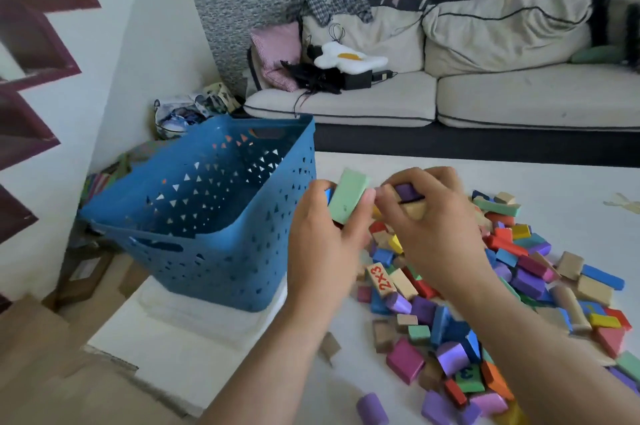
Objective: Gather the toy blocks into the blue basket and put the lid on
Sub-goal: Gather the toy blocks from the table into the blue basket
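Observation:
A blue perforated basket (214, 217) stands tilted at the left edge of the white table (519, 189). Its inside looks dark and I cannot tell what lies in it. A heap of several coloured wooden blocks (502, 286) covers the table's right half. My left hand (322, 237) grips a light green block (348, 196) and a blue one behind it, just right of the basket's rim. My right hand (429, 220) holds a purple block (408, 192) and a plain wooden one, touching the left hand above the heap. No lid is in view.
A cream sofa (485, 95) with cushions and an egg-shaped plush (349, 59) runs behind the table. Bags and cardboard boxes (86, 269) lie on the floor left of the basket. A lone purple cylinder (372, 409) rests near the table's front edge.

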The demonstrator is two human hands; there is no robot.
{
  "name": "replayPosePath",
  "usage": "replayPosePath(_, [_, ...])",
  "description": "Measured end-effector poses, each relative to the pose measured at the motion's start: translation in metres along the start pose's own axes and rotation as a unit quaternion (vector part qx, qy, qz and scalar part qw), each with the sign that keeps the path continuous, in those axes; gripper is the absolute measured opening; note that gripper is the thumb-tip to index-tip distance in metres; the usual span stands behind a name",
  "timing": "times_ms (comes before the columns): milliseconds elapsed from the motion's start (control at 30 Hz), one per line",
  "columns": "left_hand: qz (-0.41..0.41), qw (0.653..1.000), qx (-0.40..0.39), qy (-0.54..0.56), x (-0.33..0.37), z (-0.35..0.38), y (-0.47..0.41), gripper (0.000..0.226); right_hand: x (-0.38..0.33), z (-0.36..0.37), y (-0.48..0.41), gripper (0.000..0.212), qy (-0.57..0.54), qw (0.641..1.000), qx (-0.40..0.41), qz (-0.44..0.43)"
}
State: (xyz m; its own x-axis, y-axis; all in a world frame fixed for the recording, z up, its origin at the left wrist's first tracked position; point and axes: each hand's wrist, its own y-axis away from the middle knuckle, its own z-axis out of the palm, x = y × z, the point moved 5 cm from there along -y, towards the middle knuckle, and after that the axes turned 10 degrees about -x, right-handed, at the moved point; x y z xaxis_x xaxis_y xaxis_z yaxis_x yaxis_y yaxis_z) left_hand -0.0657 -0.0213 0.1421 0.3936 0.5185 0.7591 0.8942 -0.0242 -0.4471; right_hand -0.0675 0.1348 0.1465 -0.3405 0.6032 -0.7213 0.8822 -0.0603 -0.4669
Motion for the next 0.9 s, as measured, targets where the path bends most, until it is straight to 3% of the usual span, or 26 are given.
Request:
replayPosePath(100, [0.033, 0.998, 0.058, 0.018, 0.029, -0.048, -0.022, 0.033, -0.048, 0.008, -0.018, 0.013, -0.053, 0.998, 0.006, -0.041])
replayPosePath(200, [0.048, 0.992, 0.107, -0.050, 0.033, -0.109, -0.047, 0.032, -0.098, 0.033, -0.043, 0.016, -0.076, 0.993, -0.019, -0.092])
replayPosePath(333, [-0.049, 0.981, 0.133, -0.131, -0.012, -0.173, -0.068, 0.044, -0.143, 0.085, -0.072, 0.017, -0.076, 0.986, -0.056, -0.136])
replayPosePath(433, [-0.094, 0.976, 0.144, -0.135, -0.052, -0.196, -0.072, 0.041, -0.161, 0.127, -0.088, 0.021, -0.073, 0.982, -0.098, -0.144])
replayPosePath(500, [-0.147, 0.977, 0.097, -0.123, -0.077, -0.192, -0.071, 0.029, -0.165, 0.150, -0.094, 0.023, -0.040, 0.979, -0.135, -0.148])
replayPosePath(633, [-0.186, 0.941, 0.006, -0.281, -0.107, -0.171, -0.065, 0.014, -0.148, 0.185, -0.082, 0.026, 0.066, 0.961, -0.236, -0.130])
replayPosePath(733, [-0.202, 0.918, -0.062, -0.335, -0.113, -0.165, -0.065, 0.043, -0.134, 0.191, -0.071, 0.022, 0.141, 0.949, -0.251, -0.126])
replayPosePath(800, [-0.217, 0.906, -0.095, -0.351, -0.113, -0.164, -0.063, 0.049, -0.136, 0.189, -0.069, 0.023, 0.153, 0.948, -0.248, -0.128])
replayPosePath(900, [-0.216, 0.892, -0.137, -0.373, -0.111, -0.163, -0.056, 0.020, -0.143, 0.186, -0.061, 0.030, 0.175, 0.943, -0.252, -0.127])
